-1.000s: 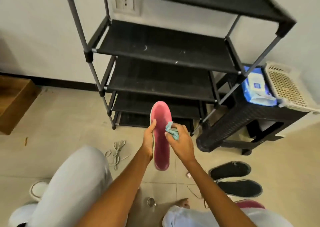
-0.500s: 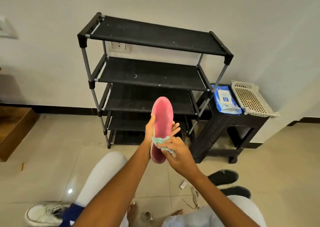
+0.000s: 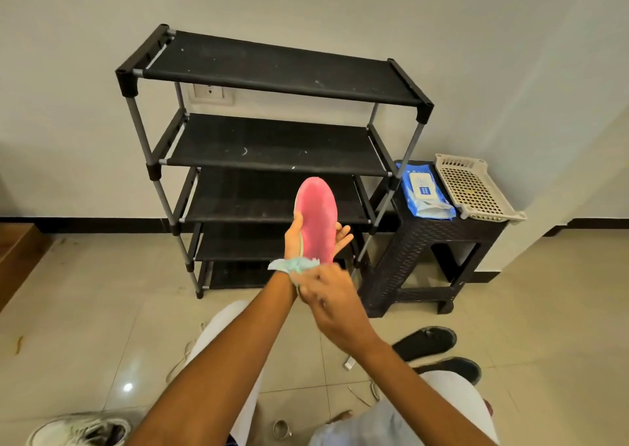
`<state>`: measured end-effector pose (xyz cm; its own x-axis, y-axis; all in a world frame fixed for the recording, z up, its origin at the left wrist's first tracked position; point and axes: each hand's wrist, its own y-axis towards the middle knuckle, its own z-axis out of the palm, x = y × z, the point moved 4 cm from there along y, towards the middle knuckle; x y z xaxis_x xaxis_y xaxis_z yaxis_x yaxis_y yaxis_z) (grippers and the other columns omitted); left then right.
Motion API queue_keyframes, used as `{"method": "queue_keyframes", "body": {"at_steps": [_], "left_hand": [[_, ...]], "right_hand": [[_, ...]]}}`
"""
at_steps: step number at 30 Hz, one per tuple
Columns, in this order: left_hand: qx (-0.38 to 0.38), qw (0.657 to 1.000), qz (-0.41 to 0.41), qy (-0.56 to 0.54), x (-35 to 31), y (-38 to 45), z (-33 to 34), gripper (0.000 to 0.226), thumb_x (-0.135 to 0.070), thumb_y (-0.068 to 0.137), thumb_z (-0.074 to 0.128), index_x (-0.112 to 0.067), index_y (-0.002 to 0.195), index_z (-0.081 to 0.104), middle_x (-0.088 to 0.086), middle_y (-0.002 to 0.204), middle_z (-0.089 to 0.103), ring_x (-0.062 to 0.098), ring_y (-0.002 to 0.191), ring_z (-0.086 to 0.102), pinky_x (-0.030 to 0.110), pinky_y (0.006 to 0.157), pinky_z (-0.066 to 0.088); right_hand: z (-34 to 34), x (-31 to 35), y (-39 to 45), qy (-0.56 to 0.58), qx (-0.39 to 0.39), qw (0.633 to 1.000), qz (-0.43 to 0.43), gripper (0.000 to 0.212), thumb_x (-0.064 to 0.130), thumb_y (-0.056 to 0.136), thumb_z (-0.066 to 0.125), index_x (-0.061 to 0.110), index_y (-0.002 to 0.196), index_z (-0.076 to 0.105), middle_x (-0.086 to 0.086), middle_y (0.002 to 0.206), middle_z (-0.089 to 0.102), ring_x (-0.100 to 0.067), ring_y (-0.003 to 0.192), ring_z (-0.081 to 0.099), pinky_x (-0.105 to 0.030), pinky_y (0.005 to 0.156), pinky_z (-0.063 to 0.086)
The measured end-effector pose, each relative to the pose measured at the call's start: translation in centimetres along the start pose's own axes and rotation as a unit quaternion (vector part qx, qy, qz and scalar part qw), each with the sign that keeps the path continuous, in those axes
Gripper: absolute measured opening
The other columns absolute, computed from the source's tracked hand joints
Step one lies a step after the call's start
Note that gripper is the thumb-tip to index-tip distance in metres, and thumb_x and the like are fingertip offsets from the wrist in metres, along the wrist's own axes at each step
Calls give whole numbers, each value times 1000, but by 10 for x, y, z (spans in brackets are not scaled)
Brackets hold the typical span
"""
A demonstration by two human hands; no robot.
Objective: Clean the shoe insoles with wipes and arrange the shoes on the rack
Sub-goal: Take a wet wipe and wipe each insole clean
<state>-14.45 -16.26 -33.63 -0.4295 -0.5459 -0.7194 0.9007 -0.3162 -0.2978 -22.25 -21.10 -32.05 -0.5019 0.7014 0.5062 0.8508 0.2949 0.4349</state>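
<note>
A pink insole (image 3: 318, 219) stands upright in front of me, toe end up, held from behind by my left hand (image 3: 295, 238) with fingertips showing on its right edge. My right hand (image 3: 328, 297) grips a crumpled pale green wipe (image 3: 293, 264) pressed against the insole's lower end, covering the heel. The black shoe rack (image 3: 272, 146) with bare fabric shelves stands against the wall behind. Two black insoles (image 3: 425, 341) lie on the floor at right. A white sneaker (image 3: 80, 428) sits at the bottom left.
A dark wicker stool (image 3: 425, 258) right of the rack carries a blue wipes pack (image 3: 425, 190) and a white perforated tray (image 3: 473, 187). Loose laces (image 3: 360, 394) and a small metal ring (image 3: 281, 429) lie on the tiles near my knees. A wooden step (image 3: 17, 258) is at far left.
My right hand has dragged the wipe down the insole from its middle to its heel end. The view has tilted up, showing the rack's top shelf.
</note>
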Motion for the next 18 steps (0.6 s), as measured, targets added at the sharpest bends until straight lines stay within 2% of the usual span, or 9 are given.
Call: {"method": "queue_keyframes", "body": {"at_steps": [2,3,5,7,8,10,12,16,18], "left_hand": [[18,989,-61,-130,-1,21,-8,68,-57,91,45,4,119,53,19,98,67,35,107,61,47,100,46],[8,988,-58,-145,-10,29,-11,68,-57,90,45,5,117,54,20,95,65,35,102,61,48,100,44],[36,986,-92,-133,-5,37,-2,73,-62,90,37,5,115,53,20,99,62,34,102,58,48,101,40],[52,987,-124,-87,0,35,8,82,-67,89,22,1,125,49,18,109,60,33,105,55,47,104,33],[60,985,-130,-96,2,34,11,82,-68,89,21,0,126,48,18,113,59,32,109,54,46,104,32],[70,981,-141,-114,1,35,13,79,-68,89,24,-1,123,50,18,118,58,32,121,49,44,104,33],[80,982,-133,-110,-1,34,18,83,-70,88,23,-3,130,47,16,126,56,32,131,42,43,103,34],[91,985,-126,-77,8,27,26,73,-68,89,30,-10,124,57,12,120,63,28,115,57,42,94,46],[82,986,-117,-91,16,19,26,61,-61,91,36,-11,116,61,11,111,67,28,103,64,42,86,52]], "right_hand": [[-5,-2,-11,57,-2,998,-5,32,27,96,42,16,114,66,2,105,62,-7,100,51,-19,85,39],[-10,-8,-11,96,-33,994,28,31,28,96,42,17,112,66,3,105,62,-7,101,52,-19,87,41],[-26,-29,-6,154,-145,968,136,31,30,96,41,15,110,64,5,103,59,-9,100,55,-20,86,44],[-34,-47,0,138,-195,945,224,26,26,97,46,14,112,63,5,100,55,-15,100,54,-25,82,46],[-33,-50,5,134,-177,944,243,23,25,95,50,15,112,62,4,100,54,-17,99,54,-26,78,47],[-25,-49,9,142,-113,950,255,29,26,91,59,17,118,59,3,105,52,-12,99,53,-11,74,44],[-25,-49,9,130,-120,943,282,34,20,89,61,15,123,57,3,107,50,-9,101,53,-4,72,42],[-39,-50,16,155,-222,893,360,27,12,92,56,11,119,60,-1,106,55,-18,102,59,-27,84,52],[-41,-46,20,108,-204,917,325,30,15,93,54,14,123,59,-4,113,57,-15,106,56,-28,88,50]]}}
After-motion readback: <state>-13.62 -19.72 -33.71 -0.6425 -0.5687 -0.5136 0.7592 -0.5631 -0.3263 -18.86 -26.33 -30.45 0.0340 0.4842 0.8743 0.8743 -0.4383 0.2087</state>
